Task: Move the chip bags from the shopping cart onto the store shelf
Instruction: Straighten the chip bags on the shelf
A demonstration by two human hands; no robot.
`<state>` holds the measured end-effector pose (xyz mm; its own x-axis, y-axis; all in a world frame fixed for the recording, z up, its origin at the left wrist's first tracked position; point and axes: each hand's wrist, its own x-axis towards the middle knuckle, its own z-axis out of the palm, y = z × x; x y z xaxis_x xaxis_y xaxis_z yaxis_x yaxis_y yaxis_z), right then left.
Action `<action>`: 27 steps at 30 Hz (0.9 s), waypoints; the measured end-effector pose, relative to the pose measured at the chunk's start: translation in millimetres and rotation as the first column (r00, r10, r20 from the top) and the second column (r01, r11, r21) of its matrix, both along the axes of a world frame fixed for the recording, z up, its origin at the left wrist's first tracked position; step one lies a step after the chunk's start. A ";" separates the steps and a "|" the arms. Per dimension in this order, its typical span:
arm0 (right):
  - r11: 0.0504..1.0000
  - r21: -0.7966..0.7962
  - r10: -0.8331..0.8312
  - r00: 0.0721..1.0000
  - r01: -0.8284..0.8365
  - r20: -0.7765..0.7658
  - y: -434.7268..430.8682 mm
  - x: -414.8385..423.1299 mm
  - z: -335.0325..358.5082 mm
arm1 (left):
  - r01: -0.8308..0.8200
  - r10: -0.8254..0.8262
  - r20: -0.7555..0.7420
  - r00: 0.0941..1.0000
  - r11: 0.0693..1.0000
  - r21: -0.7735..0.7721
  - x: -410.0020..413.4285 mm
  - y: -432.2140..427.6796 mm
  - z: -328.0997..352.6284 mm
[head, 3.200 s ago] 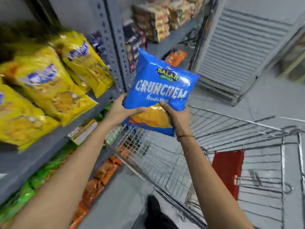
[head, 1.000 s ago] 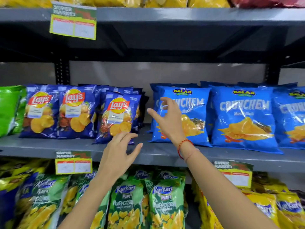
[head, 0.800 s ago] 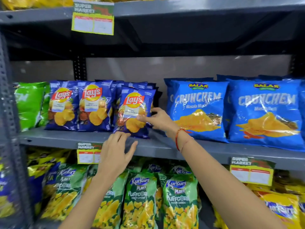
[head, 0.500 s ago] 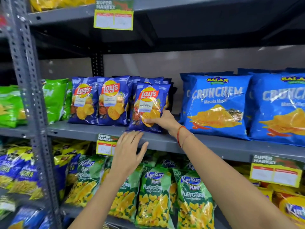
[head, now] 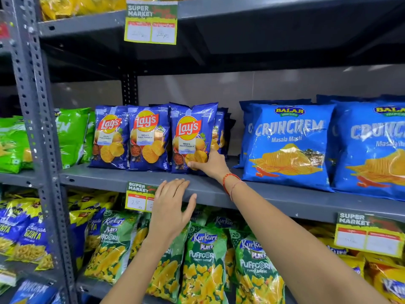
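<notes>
My right hand grips the lower right corner of a dark blue Lay's bag that stands upright on the grey middle shelf. Two more Lay's bags stand to its left. Bright blue Crunchem bags stand on the same shelf to the right. My left hand hovers open in front of the shelf's front edge, fingers spread, holding nothing. The shopping cart is out of view.
Green bags fill the shelf's left end beside a perforated grey upright. Green Kurkure Puffcorn bags hang on the shelf below. Price tags are clipped to the shelf edges. Yellow bags sit on the top shelf.
The blue Crunchem bag once held in both hands now stands on the shelf. My right hand moved left from it to the rightmost Lay's bag and took hold of its corner.
</notes>
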<state>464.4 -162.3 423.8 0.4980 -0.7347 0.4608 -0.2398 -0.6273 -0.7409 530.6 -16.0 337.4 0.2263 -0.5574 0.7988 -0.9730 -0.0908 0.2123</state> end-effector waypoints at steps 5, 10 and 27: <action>0.999 0.046 0.026 1.000 -0.026 -0.013 0.0 -2.1 1.3 | 0.001 -0.001 -0.002 1.000 1.000 -0.012 -0.6 -0.8 -0.6; 0.995 0.084 0.047 0.999 -0.046 -0.003 3.0 -5.4 2.7 | 0.005 -0.005 0.000 1.000 1.000 -0.006 -1.1 0.5 -0.7; 0.962 -0.230 -0.073 0.952 0.146 0.298 12.0 -100.9 19.1 | 0.115 -0.132 -0.103 0.986 0.982 -0.149 -33.2 -16.4 30.5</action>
